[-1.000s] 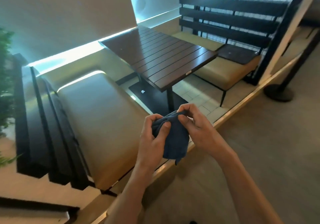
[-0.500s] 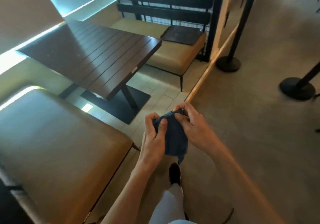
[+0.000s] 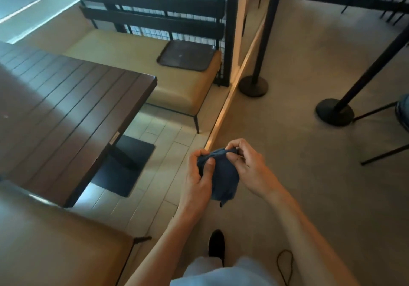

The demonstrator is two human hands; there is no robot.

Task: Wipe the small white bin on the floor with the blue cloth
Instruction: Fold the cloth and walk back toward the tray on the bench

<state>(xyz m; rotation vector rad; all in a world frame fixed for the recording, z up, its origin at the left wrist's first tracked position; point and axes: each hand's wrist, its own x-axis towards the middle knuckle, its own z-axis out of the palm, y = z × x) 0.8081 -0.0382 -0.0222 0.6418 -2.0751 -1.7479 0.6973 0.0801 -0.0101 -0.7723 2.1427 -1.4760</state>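
My blue cloth [image 3: 223, 175] against grey floor [image 3: 309, 175]; dark brown slatted table [image 3: 66, 108], tan bench cushions [image 3: 124, 49], my black shoe [image 3: 216, 246], black stanchions [image 3: 334, 108].

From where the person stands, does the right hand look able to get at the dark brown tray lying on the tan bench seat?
Probably not from here. The right hand pinches the blue cloth together with the left hand, and the dark brown tray lies well beyond it, on the tan bench seat.
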